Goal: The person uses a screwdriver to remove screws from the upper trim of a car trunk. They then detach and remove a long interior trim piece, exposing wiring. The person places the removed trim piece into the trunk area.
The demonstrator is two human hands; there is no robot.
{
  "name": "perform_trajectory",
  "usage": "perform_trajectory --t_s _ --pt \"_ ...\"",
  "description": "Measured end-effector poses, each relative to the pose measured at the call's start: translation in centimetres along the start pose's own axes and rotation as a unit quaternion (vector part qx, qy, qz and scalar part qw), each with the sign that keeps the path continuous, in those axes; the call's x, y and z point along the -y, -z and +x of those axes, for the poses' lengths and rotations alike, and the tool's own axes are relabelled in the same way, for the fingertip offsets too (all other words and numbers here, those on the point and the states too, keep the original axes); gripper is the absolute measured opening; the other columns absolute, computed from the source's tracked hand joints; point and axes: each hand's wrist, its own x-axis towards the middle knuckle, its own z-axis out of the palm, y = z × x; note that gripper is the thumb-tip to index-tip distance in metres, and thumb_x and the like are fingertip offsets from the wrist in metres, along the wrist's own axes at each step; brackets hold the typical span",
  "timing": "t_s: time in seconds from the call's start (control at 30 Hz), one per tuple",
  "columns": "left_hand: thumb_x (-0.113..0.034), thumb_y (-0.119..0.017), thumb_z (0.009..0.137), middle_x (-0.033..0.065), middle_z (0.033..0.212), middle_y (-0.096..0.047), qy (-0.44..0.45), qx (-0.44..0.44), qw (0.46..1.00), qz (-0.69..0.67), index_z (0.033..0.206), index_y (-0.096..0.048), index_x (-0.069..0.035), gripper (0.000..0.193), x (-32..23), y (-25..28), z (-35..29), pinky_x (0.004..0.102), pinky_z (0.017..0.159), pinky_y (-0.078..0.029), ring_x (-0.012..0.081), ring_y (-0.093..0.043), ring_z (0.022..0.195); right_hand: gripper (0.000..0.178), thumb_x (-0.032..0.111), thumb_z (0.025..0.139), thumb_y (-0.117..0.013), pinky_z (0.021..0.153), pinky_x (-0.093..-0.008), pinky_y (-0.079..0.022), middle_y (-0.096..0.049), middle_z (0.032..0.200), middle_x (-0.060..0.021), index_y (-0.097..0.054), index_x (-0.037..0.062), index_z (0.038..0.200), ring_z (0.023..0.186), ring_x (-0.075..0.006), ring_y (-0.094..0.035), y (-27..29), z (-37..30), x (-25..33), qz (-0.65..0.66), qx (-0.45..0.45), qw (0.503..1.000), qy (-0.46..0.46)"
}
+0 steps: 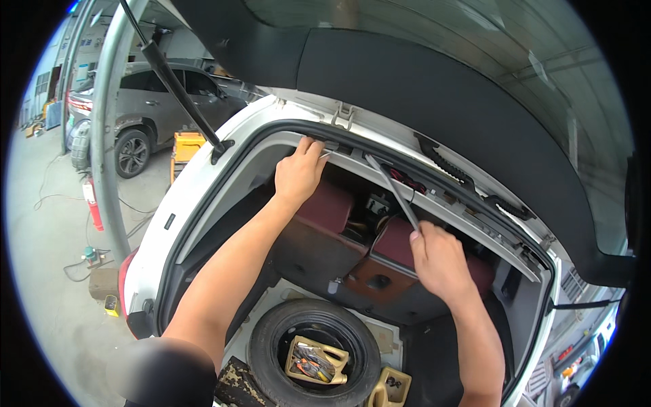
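My left hand [299,173] is raised to the rear roof edge, its fingers closed against the grey headliner trim [352,163]. A thin, pale sliver shows beside the fingertips; I cannot make out what they hold. In my right hand [442,264] is a long grey metal bar-shaped tool [397,188]. It slants up and left, its far end at the trim edge, to the right of my left hand. Red and black wiring [407,180] is exposed along the roof edge next to the tool.
Overhead is the raised tailgate [434,88], held by a black gas strut [178,91]. In the boot lies a spare tyre [268,353]; a cut-open jug [338,377] of hand tools sits in its middle. Dark red seat backs [325,207] stand ahead. A metal post [108,136] rises at left.
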Motion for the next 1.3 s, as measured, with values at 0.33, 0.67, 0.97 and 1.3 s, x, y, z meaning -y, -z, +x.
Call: perform_trajectory --t_s 0.33,0.67,0.97,1.3 --pt "-0.018 -0.063 0.084 0.0061 0.091 -0.056 -0.047 -0.031 0.991 -0.123 0.096 -0.06 -0.011 0.014 2.7 -0.7 0.7 0.0389 0.052 -0.051 0.0286 -0.062 0.061 0.027 0.016 0.086 -0.055 0.073 -0.0491 -0.05 -0.064 0.079 -0.0238 -0.062 0.0072 0.11 0.079 -0.0411 -0.063 -2.2 8.3 8.1 -0.18 0.074 0.976 -0.1" --pt "-0.01 -0.06 0.081 0.0043 0.088 -0.057 -0.056 -0.049 0.982 -0.172 0.096 -0.062 -0.011 0.015 4.2 -0.9 1.0 0.0345 0.05 -0.051 0.0241 -0.062 0.058 0.021 0.006 0.077 -0.056 0.082 -0.0445 -0.053 -0.067 0.094 -0.0249 -0.069 -0.0012 0.092 0.092 -0.0405 -0.065 -5.3 15.1 12.5 -0.214 0.129 0.941 -0.227" --pt "-0.006 -0.058 0.076 0.0041 0.086 -0.056 -0.062 -0.05 0.981 -0.175 0.097 -0.062 -0.01 0.022 5.0 -1.2 0.8 0.0318 0.049 -0.051 0.0206 -0.062 0.057 0.025 0.007 0.078 -0.053 0.086 -0.0432 -0.051 -0.065 0.101 -0.0272 -0.068 -0.0029 0.096 0.097 -0.0412 -0.063 -6.0 18.2 14.4 -0.209 0.219 0.907 -0.293" --pt "-0.01 -0.059 0.076 0.0046 0.083 -0.053 -0.048 -0.054 0.978 -0.194 0.095 -0.061 -0.008 0.02 4.8 -1.0 0.9 0.03 0.049 -0.051 0.0179 -0.062 0.058 0.029 0.001 0.076 -0.052 0.082 -0.0414 -0.053 -0.066 0.108 -0.0211 -0.07 -0.0004 0.098 0.101 -0.0363 -0.064 -7.3 22.3 15.6 -0.392 0.481 0.748 -0.237"
